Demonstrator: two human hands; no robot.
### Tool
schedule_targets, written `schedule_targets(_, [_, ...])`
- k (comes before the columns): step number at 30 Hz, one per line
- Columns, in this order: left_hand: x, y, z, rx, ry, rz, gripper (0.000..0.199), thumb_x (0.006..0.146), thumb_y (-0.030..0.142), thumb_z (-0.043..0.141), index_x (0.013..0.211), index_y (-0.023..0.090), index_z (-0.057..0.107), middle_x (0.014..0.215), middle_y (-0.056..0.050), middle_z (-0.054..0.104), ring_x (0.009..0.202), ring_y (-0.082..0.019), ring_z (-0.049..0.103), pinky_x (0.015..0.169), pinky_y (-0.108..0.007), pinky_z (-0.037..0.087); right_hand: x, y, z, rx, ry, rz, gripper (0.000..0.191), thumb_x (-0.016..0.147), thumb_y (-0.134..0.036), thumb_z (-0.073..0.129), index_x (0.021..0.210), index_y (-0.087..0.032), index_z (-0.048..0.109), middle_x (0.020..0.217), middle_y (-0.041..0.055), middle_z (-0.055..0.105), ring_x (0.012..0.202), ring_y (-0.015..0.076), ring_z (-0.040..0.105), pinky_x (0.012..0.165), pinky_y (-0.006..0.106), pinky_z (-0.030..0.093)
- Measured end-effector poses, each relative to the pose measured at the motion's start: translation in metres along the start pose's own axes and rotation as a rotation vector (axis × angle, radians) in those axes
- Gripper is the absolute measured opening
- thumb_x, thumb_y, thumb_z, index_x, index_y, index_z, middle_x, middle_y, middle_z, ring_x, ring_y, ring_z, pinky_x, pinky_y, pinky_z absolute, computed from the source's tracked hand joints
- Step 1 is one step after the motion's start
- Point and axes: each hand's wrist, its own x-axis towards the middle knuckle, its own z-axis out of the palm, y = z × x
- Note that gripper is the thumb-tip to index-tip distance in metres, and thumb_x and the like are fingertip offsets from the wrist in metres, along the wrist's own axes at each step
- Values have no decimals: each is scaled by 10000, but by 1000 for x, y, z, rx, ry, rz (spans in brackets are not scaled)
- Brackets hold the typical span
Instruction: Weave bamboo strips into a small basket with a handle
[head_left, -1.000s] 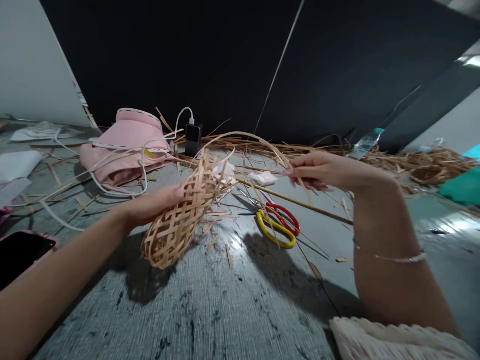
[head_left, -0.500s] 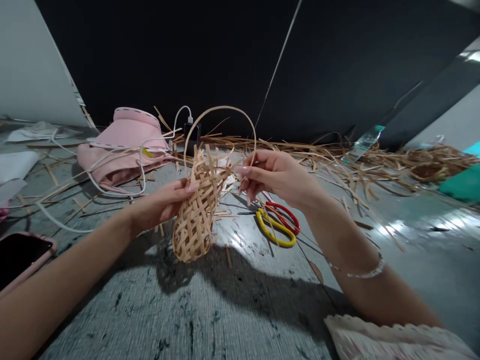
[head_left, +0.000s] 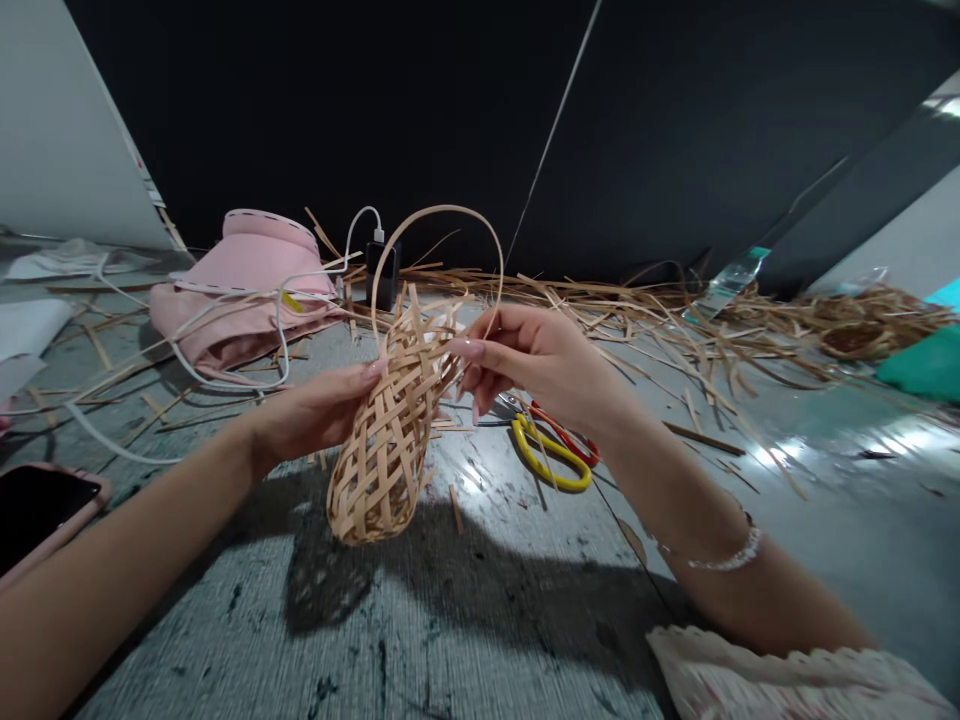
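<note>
A small woven bamboo basket (head_left: 386, 440) hangs tilted between my hands, its open-weave bottom toward me and its rim facing away. Loose strip ends stick out at the rim. My left hand (head_left: 319, 405) grips the basket's left side near the rim, thumb on the weave. At the right of the rim, my right hand (head_left: 517, 355) pinches the weave and the end of a thin strip (head_left: 450, 208) that arches above the basket like a handle. Below my right hand, scissors (head_left: 551, 465) with one yellow and one red handle lie on the table, blades partly covered.
Many loose bamboo strips (head_left: 600, 300) lie along the dark wall. A pink visor hat (head_left: 247, 255), a white cable (head_left: 281, 330) and a black power bank (head_left: 384, 278) stand at the back left. A phone (head_left: 45, 510) lies left; a plastic bottle (head_left: 727, 285) is back right.
The basket's bottom has swung down, left and toward me. My right hand has shifted slightly left along the rim, and the arched strip has moved a little with it.
</note>
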Motion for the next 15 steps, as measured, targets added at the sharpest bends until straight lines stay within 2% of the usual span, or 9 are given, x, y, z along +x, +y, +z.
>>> schedule_targets(6, [0,2,3,154,76,-16,466,805,563,546,1125,234,625,1081,-95,690,1011,-270,638,870,-397,522,-1,1,4,30,24,13,288,727,-400,745,722,-166,576,599,-23,635,460,94,616,465,220,565])
schedule_targets(11, [0,4,7,103,51,-1,428,792,554,575,1086,249,637,1071,-73,694,1005,-250,638,843,-361,524,-1,2,6,11,37,-26,313,698,-413,759,700,-173,558,586,-27,624,455,97,612,449,226,555])
schedule_targets(15, [-1,5,6,88,63,32,403,843,502,529,1162,267,602,1132,-63,675,1037,-241,634,864,-364,517,-1,-1,7,1,45,-4,352,668,-391,785,789,-198,517,571,-47,633,447,105,613,460,238,559])
